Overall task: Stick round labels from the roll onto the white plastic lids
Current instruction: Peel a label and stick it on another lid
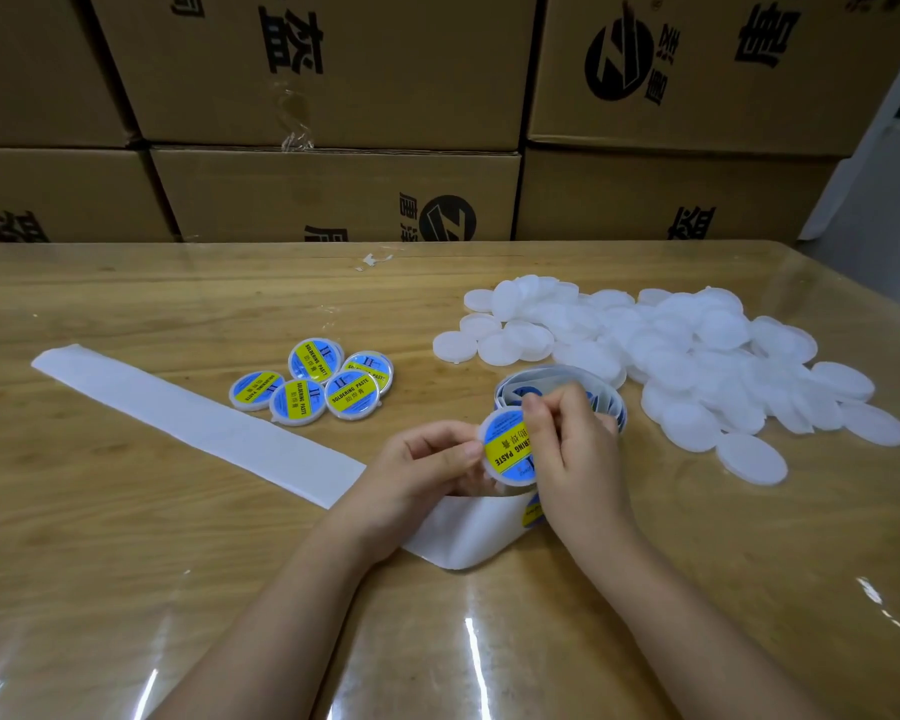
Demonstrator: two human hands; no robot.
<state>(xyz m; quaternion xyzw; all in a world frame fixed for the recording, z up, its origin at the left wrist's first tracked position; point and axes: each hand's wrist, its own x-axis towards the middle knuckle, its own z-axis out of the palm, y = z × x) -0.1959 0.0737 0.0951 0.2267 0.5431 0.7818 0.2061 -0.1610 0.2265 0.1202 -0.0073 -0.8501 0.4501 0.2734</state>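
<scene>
My left hand (427, 470) grips a white plastic lid (505, 446) by its left edge; a blue and yellow round label lies on its face. My right hand (572, 449) covers the lid's right side, its fingers curled on the label and rim. Behind my right hand stands the label roll (536, 381), partly hidden. Its empty white backing strip (193, 418) runs left across the table and loops under my hands. A heap of bare white lids (697, 356) lies at the right. Several labelled lids (315, 381) sit in a cluster at centre left.
The wooden table (126, 563) has a glossy clear cover. Stacked cardboard boxes (333, 189) line its far edge. A small scrap of clear tape (375, 260) lies near the far edge.
</scene>
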